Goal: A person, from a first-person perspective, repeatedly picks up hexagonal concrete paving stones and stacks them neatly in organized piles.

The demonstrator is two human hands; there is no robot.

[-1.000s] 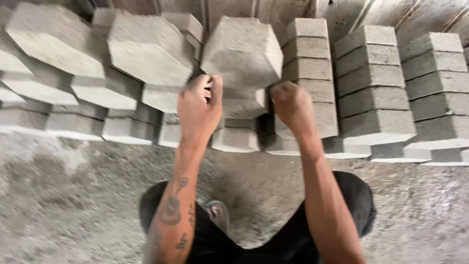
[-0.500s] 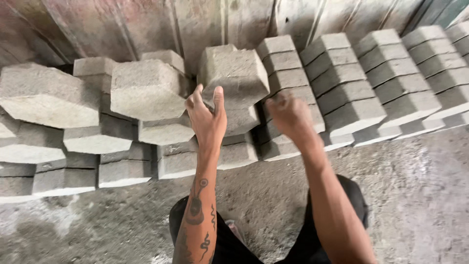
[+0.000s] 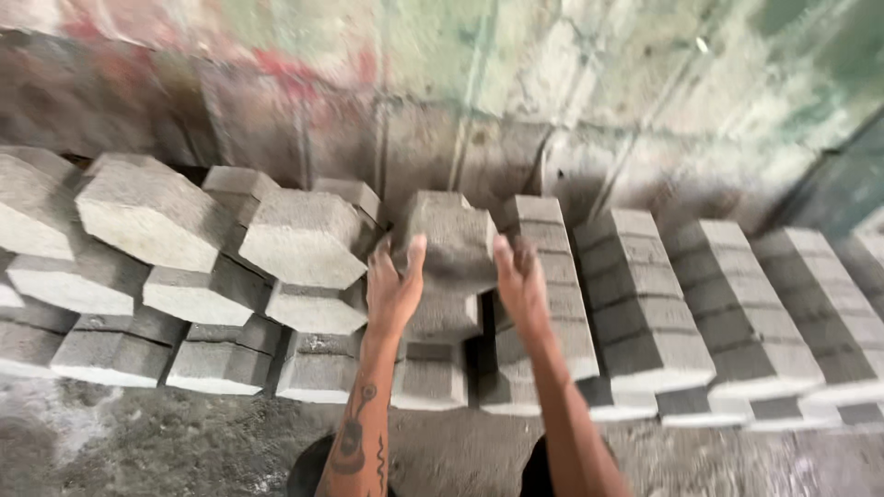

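I see a stained concrete wall (image 3: 552, 101) across the top, w/ red and green paint patches. Left of centre, loose grey pavers (image 3: 147, 221) lie tilted and jumbled on a lower row of flat blocks (image 3: 110, 354). To the right, neat stacks of grey blocks (image 3: 645, 294) lean back toward the wall, side by side, more stacks (image 3: 783, 304) further right. Rough concrete floor (image 3: 166, 442) below, dusty and blotchy.

Two hands, the left hand (image 3: 394, 293) and the right hand (image 3: 520, 283), rest on one grey paving block (image 3: 449, 241). Right of it, four neat leaning rows of blocks (image 3: 645, 294) show; the loose blocks on the left cannot be counted surely
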